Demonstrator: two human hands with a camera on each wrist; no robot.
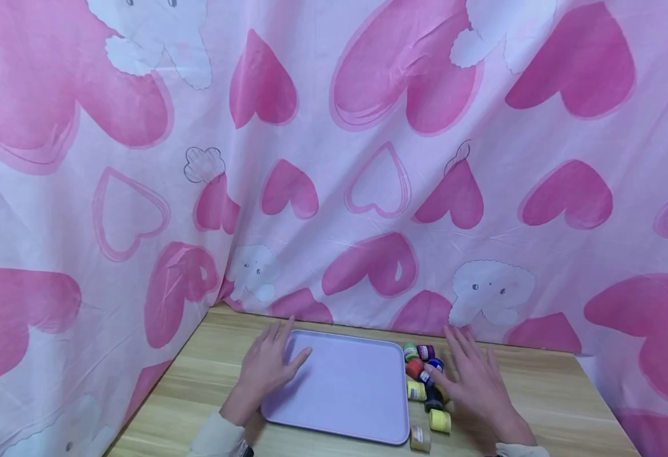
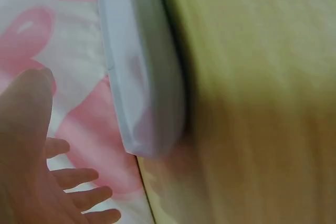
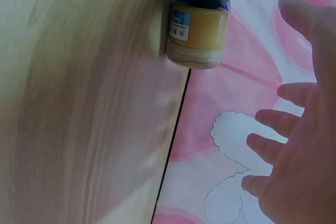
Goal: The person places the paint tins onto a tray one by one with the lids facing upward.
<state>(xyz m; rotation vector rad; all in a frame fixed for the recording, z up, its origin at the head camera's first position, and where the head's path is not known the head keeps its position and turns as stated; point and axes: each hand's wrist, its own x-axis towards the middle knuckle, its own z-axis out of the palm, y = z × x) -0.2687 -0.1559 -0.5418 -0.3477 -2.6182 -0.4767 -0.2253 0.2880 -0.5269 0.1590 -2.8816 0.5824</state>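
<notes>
A pale lilac tray (image 1: 345, 387) lies flat on the wooden table. My left hand (image 1: 271, 365) is held at its left side, fingers spread, thumb reaching over the rim; nothing is in it. To the right of the tray stands a loose cluster of small paint jars, among them a red jar (image 1: 414, 368), a yellow jar (image 1: 440, 421) and a dark jar (image 1: 434, 398). Beside them, with fingers extended and thumb overlapping the jars in the head view, is my empty right hand (image 1: 474, 381). An ochre jar (image 3: 202, 30) shows near it in the right wrist view.
A pink curtain (image 1: 322, 254) printed with hearts hangs behind the table and along its left side. The wooden tabletop (image 1: 562, 406) extends right of the jars. A tan jar (image 1: 420, 438) sits by the tray's near right corner.
</notes>
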